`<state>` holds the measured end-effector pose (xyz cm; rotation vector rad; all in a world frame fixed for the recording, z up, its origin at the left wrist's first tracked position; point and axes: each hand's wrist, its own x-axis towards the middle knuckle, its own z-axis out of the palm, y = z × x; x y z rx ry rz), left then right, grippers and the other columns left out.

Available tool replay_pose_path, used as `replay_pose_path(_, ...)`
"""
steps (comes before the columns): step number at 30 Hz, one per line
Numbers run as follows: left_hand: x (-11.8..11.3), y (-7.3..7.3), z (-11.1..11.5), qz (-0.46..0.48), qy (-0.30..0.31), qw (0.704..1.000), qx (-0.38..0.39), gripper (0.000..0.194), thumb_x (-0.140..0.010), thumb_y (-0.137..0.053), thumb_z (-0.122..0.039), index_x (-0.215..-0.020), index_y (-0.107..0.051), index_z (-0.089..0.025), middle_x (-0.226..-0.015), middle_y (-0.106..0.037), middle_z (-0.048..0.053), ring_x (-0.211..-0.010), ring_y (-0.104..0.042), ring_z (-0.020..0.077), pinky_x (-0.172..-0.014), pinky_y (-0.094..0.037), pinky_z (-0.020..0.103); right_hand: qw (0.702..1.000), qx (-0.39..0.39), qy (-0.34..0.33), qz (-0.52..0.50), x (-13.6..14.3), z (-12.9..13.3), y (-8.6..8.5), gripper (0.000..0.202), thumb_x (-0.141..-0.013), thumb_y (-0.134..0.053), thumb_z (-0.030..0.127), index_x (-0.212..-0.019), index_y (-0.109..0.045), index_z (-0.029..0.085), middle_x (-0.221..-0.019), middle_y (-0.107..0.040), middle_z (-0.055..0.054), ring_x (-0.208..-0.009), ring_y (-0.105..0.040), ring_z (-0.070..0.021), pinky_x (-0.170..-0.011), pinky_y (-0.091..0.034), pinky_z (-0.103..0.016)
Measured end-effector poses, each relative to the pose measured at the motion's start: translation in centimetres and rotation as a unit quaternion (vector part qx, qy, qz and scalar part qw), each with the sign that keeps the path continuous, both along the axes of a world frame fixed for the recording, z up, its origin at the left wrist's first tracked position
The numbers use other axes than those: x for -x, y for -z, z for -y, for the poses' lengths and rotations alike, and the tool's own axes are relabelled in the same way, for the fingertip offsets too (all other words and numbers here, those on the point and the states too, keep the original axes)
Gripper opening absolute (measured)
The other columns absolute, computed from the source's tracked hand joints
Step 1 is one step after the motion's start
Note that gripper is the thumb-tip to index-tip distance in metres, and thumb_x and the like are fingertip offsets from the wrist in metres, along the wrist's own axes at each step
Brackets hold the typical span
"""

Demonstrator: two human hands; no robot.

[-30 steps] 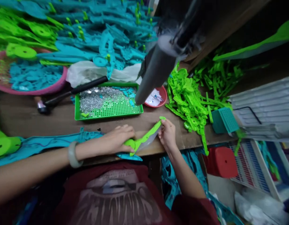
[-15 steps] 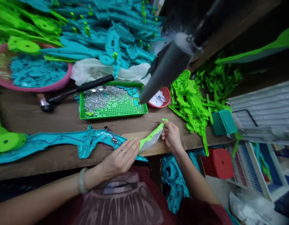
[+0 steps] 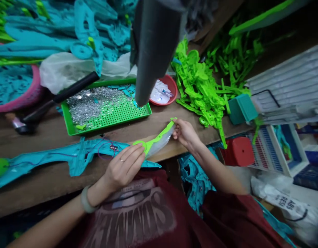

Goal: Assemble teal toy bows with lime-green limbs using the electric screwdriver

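A curved green piece with a translucent white panel (image 3: 160,139) is held between my two hands above the table's front edge. My left hand (image 3: 125,163), with a ring and a pale bracelet, grips its wide left end. The fingers of my right hand (image 3: 184,133) pinch its narrow upper right end. Under and beside my left hand lies a long blue part (image 3: 78,156) with thin wires and a small metal component (image 3: 114,147) on it. A piece of cardboard (image 3: 169,151) lies flat beneath the green piece.
A green tray (image 3: 107,120) of small metal pieces sits behind, with a black-handled hammer (image 3: 68,91) across its left corner. A red bowl (image 3: 171,98), a pink basket (image 3: 32,93), a pile of green parts (image 3: 200,89) and a teal box (image 3: 243,108) surround it. A grey cylinder (image 3: 155,51) hangs overhead.
The view has shifted rightward, so most things appear further left. More of the green piece's rounded left end shows by my left hand. Both hands still hold it.
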<state>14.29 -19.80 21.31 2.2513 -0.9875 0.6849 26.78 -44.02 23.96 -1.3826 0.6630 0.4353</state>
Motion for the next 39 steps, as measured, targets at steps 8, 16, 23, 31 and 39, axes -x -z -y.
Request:
replay_pose_path(8, -0.4, -1.1, -0.7, -0.007, -0.003, 1.000, 0.028, 0.036, -0.086, -0.067, -0.004, -0.122, -0.063, -0.003, -0.116, -0.072, 0.026, -0.120, -0.067, 0.0321, -0.097, -0.058, 0.045, 0.999, -0.018, -0.019, -0.026, 0.3, -0.4, -0.5, 0.023, -0.093, -0.048, 0.017, -0.072, -0.056, 0.014, -0.049, -0.056, 0.001, -0.033, -0.049, -0.0086, -0.029, -0.039, -0.016)
replay_pose_path(16, -0.2, -0.9, 0.0, 0.035, -0.015, 0.999, -0.009, 0.019, -0.093, -0.057, -0.008, -0.110, -0.066, -0.005, -0.105, -0.076, 0.020, -0.110, -0.072, 0.0271, -0.093, -0.061, 0.039, 0.981, 0.107, -0.156, 0.035, 0.2, 3.2, -1.0, 0.028, -0.085, -0.069, 0.031, -0.065, -0.059, 0.014, -0.043, -0.056, 0.000, -0.029, -0.043, -0.0091, -0.027, -0.029, -0.019)
replay_pose_path(23, 1.1, -0.7, 1.3, 0.014, -0.011, 0.995, -0.100, 0.029, -0.103, -0.049, -0.026, -0.108, -0.067, -0.005, -0.110, -0.075, 0.016, -0.110, -0.070, 0.0284, -0.093, -0.060, 0.042, 0.817, 0.098, -0.294, 0.487, -4.3, -3.9, -6.0, 0.057, -0.081, -0.075, 0.045, -0.131, -0.056, 0.023, -0.130, -0.065, -0.010, -0.113, -0.064, -0.0224, -0.092, -0.056, -0.036)
replay_pose_path(31, -10.3, -3.9, -4.0, -0.036, 0.036, 0.990, -0.128, 0.033, -0.104, -0.046, -0.033, -0.117, -0.068, -0.013, -0.122, -0.074, 0.012, -0.118, -0.067, 0.0206, -0.104, -0.051, 0.035, 0.830, -0.051, -0.361, 0.422, -8.5, -9.9, -8.2, 0.037, -0.075, -0.078, 0.035, -0.105, -0.061, 0.022, -0.074, -0.064, 0.004, -0.069, -0.064, -0.0143, -0.068, -0.055, -0.029)
replay_pose_path(39, -16.7, -0.6, -6.8, -0.077, 0.086, 0.969, -0.220, 0.060, -0.102, -0.042, -0.057, -0.140, -0.057, -0.013, -0.148, -0.055, 0.016, -0.141, -0.050, 0.0266, -0.124, -0.024, 0.045, 0.865, -0.080, -0.264, 0.419, -8.2, -9.1, -6.7, 0.038, -0.083, -0.068, 0.037, -0.114, -0.049, 0.029, -0.066, -0.064, 0.007, -0.062, -0.066, -0.0167, -0.074, -0.058, -0.036)
